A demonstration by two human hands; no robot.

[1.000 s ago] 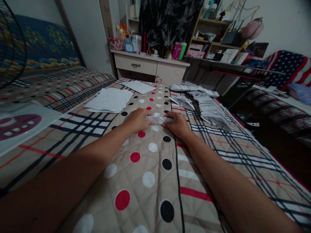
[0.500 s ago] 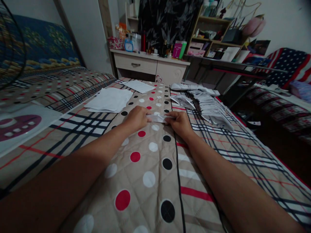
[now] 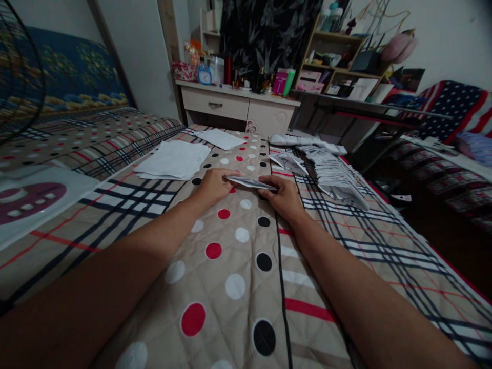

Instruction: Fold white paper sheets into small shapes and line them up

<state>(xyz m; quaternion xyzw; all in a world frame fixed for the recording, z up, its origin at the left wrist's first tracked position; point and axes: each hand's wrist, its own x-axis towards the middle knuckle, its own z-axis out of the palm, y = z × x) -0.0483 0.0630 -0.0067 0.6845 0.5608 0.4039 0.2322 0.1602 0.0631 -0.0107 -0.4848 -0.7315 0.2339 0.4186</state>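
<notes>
A folded piece of white paper [image 3: 250,182] is held between my two hands, just above the dotted bedspread [image 3: 234,256]. My left hand [image 3: 214,186] pinches its left end, and my right hand [image 3: 283,196] grips the right end with thumb and fingers. Left of my hands lies a stack of flat white sheets [image 3: 175,160]. Behind that stack, more white paper [image 3: 221,138] lies flat. To the right is a long row of folded white papers [image 3: 336,177], with a loose folded piece [image 3: 289,162] beside it.
A white bag with a purple print [image 3: 34,200] lies at the left edge. Beyond the bed stands a white dresser [image 3: 230,105] with bottles and a blue clock [image 3: 204,76]. A fan guard [image 3: 19,72] shows at far left, and a shelf desk [image 3: 338,66] stands at back right.
The folded paper has tilted, its left end now higher and its flat face turned more upward. Both hands keep hold of it, and the right hand has dropped slightly.
</notes>
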